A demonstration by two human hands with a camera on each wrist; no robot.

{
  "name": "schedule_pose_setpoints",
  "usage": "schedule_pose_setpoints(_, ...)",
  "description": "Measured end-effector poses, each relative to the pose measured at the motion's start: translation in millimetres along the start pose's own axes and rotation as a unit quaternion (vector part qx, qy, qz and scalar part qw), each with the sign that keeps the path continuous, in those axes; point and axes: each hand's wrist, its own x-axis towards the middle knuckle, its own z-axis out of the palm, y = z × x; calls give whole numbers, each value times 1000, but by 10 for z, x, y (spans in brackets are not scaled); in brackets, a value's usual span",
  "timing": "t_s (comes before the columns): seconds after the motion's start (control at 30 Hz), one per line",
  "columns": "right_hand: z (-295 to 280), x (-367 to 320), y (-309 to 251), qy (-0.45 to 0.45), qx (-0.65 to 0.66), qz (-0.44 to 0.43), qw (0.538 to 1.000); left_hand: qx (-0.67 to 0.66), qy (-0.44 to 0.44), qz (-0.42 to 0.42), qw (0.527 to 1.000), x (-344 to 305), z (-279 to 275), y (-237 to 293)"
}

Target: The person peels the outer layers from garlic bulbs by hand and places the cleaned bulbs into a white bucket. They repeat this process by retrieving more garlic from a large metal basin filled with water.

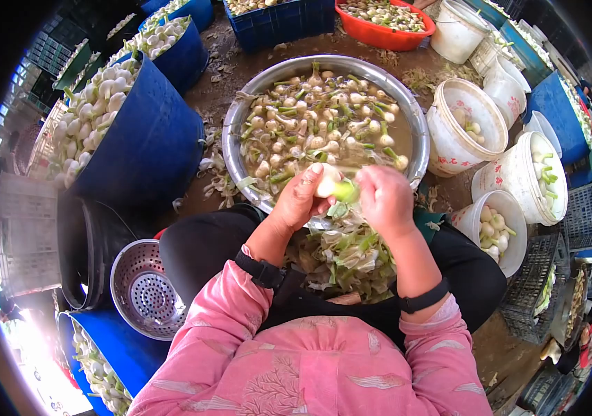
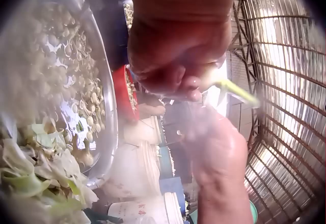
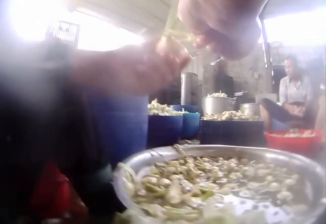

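Note:
Over the near rim of a wide metal basin, my left hand grips a white garlic bulb with a green stalk. Right beside it, my right hand has its fingers curled and pinches at the bulb's outer skin, blurred by motion. In the left wrist view the green stalk sticks out past the left hand. The basin holds murky water with many floating garlic bulbs. Below the hands, between the knees, lies a heap of peeled skins and leaves.
Blue tubs full of white bulbs stand at the left, near a metal colander. White buckets, some holding bulbs, line the right side. A red tub is beyond the basin. Another person sits in the background.

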Motion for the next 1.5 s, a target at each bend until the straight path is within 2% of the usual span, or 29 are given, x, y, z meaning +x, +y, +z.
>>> schedule_pose_setpoints(0.03,-6,21,132,-27,-61,55,996,-5,-2,17,1000,-16,10,28)
schedule_pose_setpoints(0.1,-71,44,311,-121,87,240,959,-25,19,-12,999,-36,23,59)
schedule_pose_setpoints(0.17,13,9,411,-106,-24,177,978,-12,71,-50,996,-43,52,79)
schedule_pose_setpoints(0.2,23,7,442,-99,-90,158,978,0,25,-38,999,-17,-30,40)
schedule_pose_setpoints(0.23,48,-6,482,-92,-155,138,974,-2,21,-11,1000,1,-27,15)
schedule_pose_setpoints(0.27,40,-7,573,-148,-139,157,966,-2,17,16,1000,24,-18,3)
schedule_pose_setpoints(0.3,62,-44,614,-235,-100,225,940,-2,13,43,999,32,-10,0)
schedule_pose_setpoints(0.37,103,-81,616,-394,-19,350,849,-16,12,7,1000,37,-47,30)
schedule_pose_setpoints(0.4,27,-4,426,-338,29,355,871,0,28,-1,1000,65,-97,-30)
schedule_pose_setpoints(0.5,-37,78,104,-327,150,207,910,100,47,-21,994,54,-83,-81)
schedule_pose_setpoints(0.53,-27,87,113,-378,96,110,914,134,50,-33,989,21,-23,-60)
schedule_pose_setpoints(0.57,-5,52,142,-359,112,75,924,168,51,-43,983,16,21,-31)
schedule_pose_setpoints(0.63,78,-28,224,-324,140,2,936,177,-13,-24,984,18,-67,-22)
schedule_pose_setpoints(0.67,21,-1,182,-355,232,85,901,203,-39,-9,978,3,-62,22)
schedule_pose_setpoints(0.73,38,-50,204,-336,237,84,908,220,-80,41,971,36,-114,-29)
schedule_pose_setpoints(0.77,59,-90,220,-324,240,84,911,192,-62,12,979,36,-121,-50)
schedule_pose_setpoints(0.8,111,-142,232,-271,257,57,926,164,-46,-18,985,33,-118,-64)
schedule_pose_setpoints(0.87,93,-183,238,-241,400,227,855,87,-27,-42,995,39,-79,-66)
schedule_pose_setpoints(0.93,75,-208,227,-201,521,383,736,-11,-15,-28,999,31,-13,-48)
schedule_pose_setpoints(1.03,136,-285,278,-153,570,370,718,-62,-29,-35,997,30,-12,-71)
schedule_pose_setpoints(1.07,182,-299,218,-55,626,369,685,-113,-42,-24,992,26,-8,-85)
schedule_pose_setpoints(1.17,128,-256,206,-83,624,359,689,-229,-58,2,972,15,8,-94)
schedule_pose_setpoints(1.3,71,-226,289,-77,794,242,553,-296,-59,22,953,37,-19,-94)
schedule_pose_setpoints(1.33,35,-242,335,-92,771,286,561,-305,-52,31,950,39,-46,-84)
schedule_pose_setpoints(1.37,41,-216,249,-145,676,363,624,-315,-45,39,947,44,-71,-85)
schedule_pose_setpoints(1.4,33,-158,109,-194,565,432,676,-297,2,46,954,57,-88,-104)
schedule_pose_setpoints(1.43,9,-122,29,-238,440,493,712,-269,17,56,961,54,-70,-112)
schedule_pose_setpoints(1.47,-18,-102,28,-248,513,504,650,-241,31,64,968,46,-34,-114)
schedule_pose_setpoints(1.5,-2,-87,15,-257,507,459,683,-215,45,75,973,59,-5,-118)
